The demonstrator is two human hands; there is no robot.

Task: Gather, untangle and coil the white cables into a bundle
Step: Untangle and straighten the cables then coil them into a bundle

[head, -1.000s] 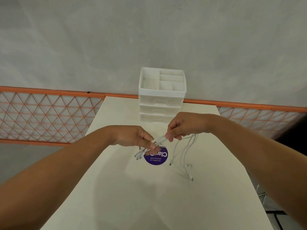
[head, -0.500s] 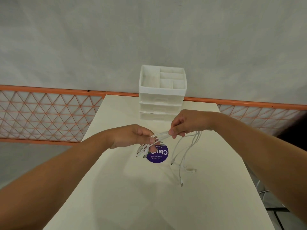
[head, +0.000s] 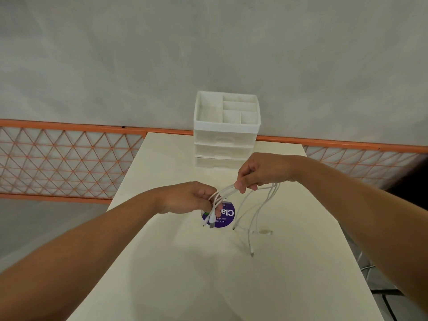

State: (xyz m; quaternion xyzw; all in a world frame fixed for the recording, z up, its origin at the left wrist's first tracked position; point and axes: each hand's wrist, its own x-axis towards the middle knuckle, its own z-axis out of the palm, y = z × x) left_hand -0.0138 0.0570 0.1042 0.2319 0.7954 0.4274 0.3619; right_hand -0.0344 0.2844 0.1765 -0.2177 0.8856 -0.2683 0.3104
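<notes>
While both hands hold the white cables (head: 225, 189) above the cream table (head: 289, 286), the work in hand looks like evening up the strands before any coil is begun. The left hand (head: 188, 198) has its fingers closed on the plug ends, which hang over a round purple sticker (head: 228, 216); the right hand (head: 259, 172) pinches the same strands a little further along, thumb against fingers. To do this well, I judge the left should stay firm while the right slides outward along the run, letting the loose tails (head: 251, 228) trail free rather than cross. About four strands show, though they overlap and an exact count is uncertain; one tail tip rests on the table. One white drawer organiser (head: 225, 126) stands behind.
</notes>
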